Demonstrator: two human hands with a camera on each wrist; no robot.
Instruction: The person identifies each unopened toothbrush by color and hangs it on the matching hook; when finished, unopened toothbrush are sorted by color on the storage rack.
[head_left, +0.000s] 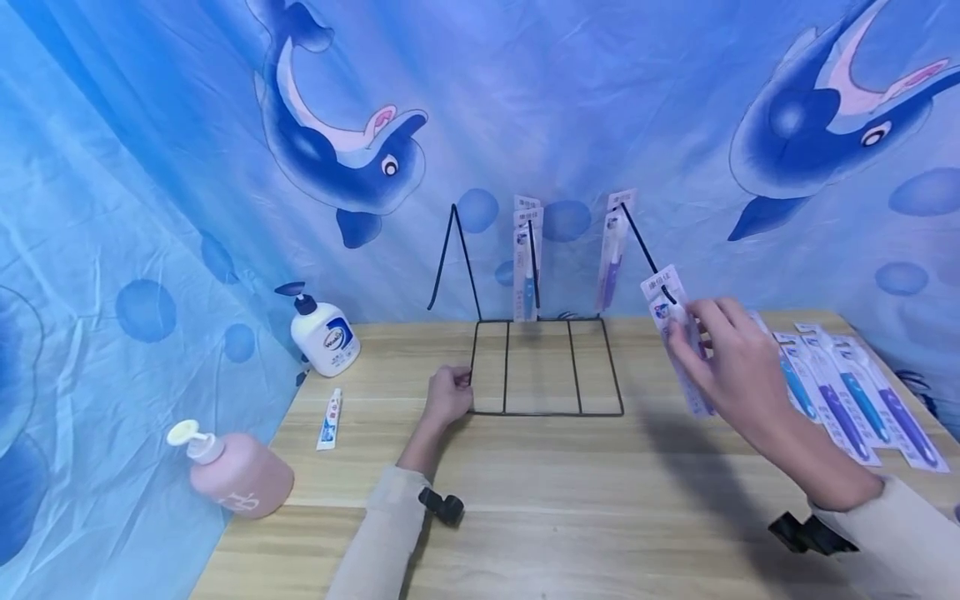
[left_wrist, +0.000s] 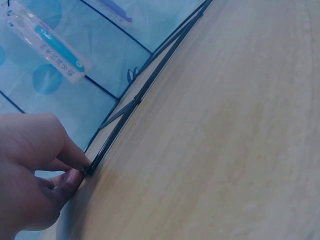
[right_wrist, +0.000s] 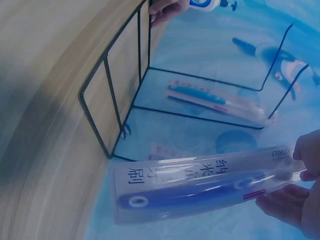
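Observation:
A black wire display rack [head_left: 543, 413] stands on the wooden table, with upright prongs at its back. My left hand [head_left: 448, 393] pinches the left side of the rack's base. In my right hand [head_left: 738, 367] is a packaged purple toothbrush [right_wrist: 190, 192], held by the edge of its pack. Its card top is at the tip of the right prong [head_left: 643, 242]. Farther back on that prong hangs another purple toothbrush pack [head_left: 612, 262]. Blue toothbrush packs [head_left: 527, 275] hang from the middle prong. The left prong [head_left: 442, 258] carries nothing.
Several toothbrush packs [head_left: 855, 400] lie on the table at the right. At the left are a white pump bottle [head_left: 326, 337], a small toothpaste tube [head_left: 329, 421] and a pink pump bottle [head_left: 243, 475]. A blue dolphin curtain [head_left: 570, 100] hangs behind the rack.

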